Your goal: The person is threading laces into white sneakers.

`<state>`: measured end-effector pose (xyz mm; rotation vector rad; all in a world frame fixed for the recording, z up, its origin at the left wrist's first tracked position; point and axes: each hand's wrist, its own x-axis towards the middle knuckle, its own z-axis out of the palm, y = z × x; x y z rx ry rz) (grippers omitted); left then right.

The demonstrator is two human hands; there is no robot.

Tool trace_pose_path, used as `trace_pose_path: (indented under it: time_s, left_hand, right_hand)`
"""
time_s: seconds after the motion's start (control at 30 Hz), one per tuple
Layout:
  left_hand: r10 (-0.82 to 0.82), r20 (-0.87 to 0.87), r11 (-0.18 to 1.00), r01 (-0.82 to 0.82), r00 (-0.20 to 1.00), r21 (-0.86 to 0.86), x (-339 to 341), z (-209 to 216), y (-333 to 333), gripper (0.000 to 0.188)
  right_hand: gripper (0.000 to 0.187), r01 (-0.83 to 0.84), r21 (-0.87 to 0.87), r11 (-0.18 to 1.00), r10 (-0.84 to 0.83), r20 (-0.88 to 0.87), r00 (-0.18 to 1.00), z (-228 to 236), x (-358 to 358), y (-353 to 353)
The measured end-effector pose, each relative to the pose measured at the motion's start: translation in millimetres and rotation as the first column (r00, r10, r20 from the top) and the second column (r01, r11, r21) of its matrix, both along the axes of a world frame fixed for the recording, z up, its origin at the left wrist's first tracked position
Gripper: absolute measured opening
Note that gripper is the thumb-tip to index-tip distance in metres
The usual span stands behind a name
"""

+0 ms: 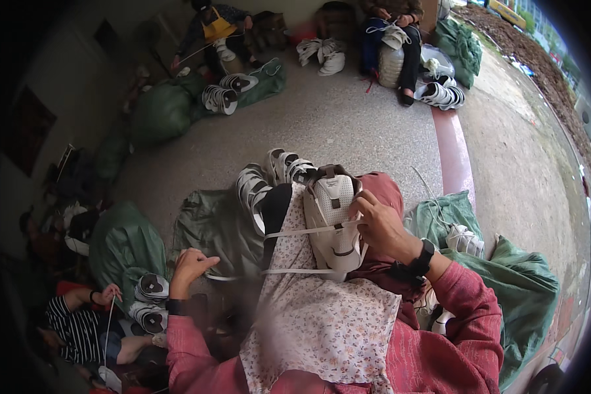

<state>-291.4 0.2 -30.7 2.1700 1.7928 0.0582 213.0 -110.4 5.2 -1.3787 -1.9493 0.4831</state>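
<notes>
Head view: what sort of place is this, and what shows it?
Probably a makeshift shoe-lacing workplace: an off-white shoe at the person's knees, bulging green sacks and seated co-workers with more shoes.

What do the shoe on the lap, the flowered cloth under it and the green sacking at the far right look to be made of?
Shoe: probably synthetic leather or mesh, matt off-white; one panel looks finely dotted.
Flowered cloth: likely cotton or a blend, matt, printed; it drapes softly.
Green sacking: perhaps woven plastic, faintly shiny; it holds stiff creases.
</notes>
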Motion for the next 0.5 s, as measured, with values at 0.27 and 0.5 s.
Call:
trace_pose_path:
  time_s: [0.27,0.5]
  left_hand:
    - [-0.59,0.382,0.803,0.468,0.711,0.369,194.4,57.3,-16.5,0.019]
    - [-0.418,0.585,0.819,0.567,0.695,-0.089,240.2,30.9,-39.7,0.034]
  right_hand:
    - [0.004,-0.086,-0.226,0.97,0.052,-0.151,0.987,9.7,20.2,-30.9]
    - [0.012,-0.278,-0.017,0.96,0.013,-0.994,0.105,18.2,52.1,-74.8]
